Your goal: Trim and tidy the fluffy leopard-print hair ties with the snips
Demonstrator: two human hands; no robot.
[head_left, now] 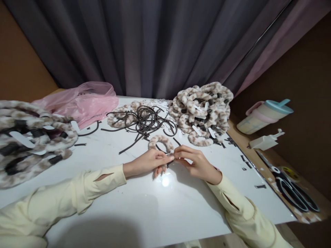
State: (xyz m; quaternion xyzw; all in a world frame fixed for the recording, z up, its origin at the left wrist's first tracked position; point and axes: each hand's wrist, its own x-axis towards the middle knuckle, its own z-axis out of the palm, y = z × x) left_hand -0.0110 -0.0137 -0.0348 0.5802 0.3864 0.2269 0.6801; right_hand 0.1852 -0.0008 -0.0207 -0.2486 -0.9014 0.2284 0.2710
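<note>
A small spotted furry ring (160, 140) is held at its near end by my left hand (152, 161), whose fingers are closed round it. My right hand (192, 161) meets the left thumb at the ring's right end, its fingers pinched on something too small to make out. A short dark piece shows just under the fingertips. Beyond the ring lies a tangle of dark cords (147, 120).
Furry rings pile up at the left (62, 136) and back right (214, 100). A pink plastic bag (90, 100) lies at the back left. On the right are a lidded cup (261, 117), a white bottle (266, 141), scissors (292, 193) and tape (291, 174).
</note>
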